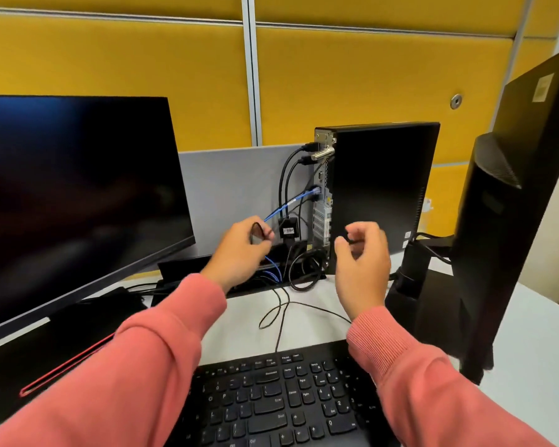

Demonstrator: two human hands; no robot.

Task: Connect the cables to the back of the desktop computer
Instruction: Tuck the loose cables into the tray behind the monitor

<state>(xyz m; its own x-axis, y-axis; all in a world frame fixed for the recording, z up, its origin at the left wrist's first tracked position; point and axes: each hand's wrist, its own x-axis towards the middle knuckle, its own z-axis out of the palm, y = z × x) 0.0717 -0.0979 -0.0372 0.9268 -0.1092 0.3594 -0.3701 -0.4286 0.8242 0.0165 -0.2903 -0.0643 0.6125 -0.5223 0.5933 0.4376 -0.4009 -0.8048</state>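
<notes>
— Holding what, exactly?
— The left hand (239,250) pinches a thin black cable (255,232) looped at its fingertips, left of the desktop computer (378,188)'s rear ports. The right hand (362,253) — fingers curled — pinches the cable's dark end, just before the tower.
</notes>
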